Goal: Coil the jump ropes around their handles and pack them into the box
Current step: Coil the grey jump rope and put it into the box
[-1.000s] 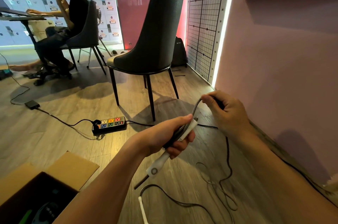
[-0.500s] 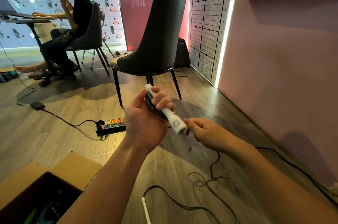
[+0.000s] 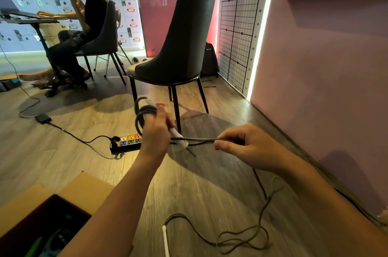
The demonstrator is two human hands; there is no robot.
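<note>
Between chair and pink wall: bare plank floor (image 3: 220, 189) runs open from 12 to 5 o'clock; the wall (image 3: 325, 88) edges it along 3, and the chair (image 3: 180, 46) legs close it off at 12.
Floor clutter: power strip (image 3: 128, 143) at 11 o'clock, just beyond the left wrist.
Left hand (image 3: 156, 137): fingers wrapped round the white handle (image 3: 178, 136), with dark coils (image 3: 144, 113) looped over its upper end.
Right hand (image 3: 247, 147): thumb and forefinger pinch the jump rope (image 3: 199, 139), which is stretched taut across to the handle.
Slack rope (image 3: 241, 240): loose loops on the planks at 5 o'clock, ending at the second handle (image 3: 165, 240) at 6.
Box (image 3: 84, 189): open at 7 o'clock with its flap out; something green and something dark inside, too dim to name.
</note>
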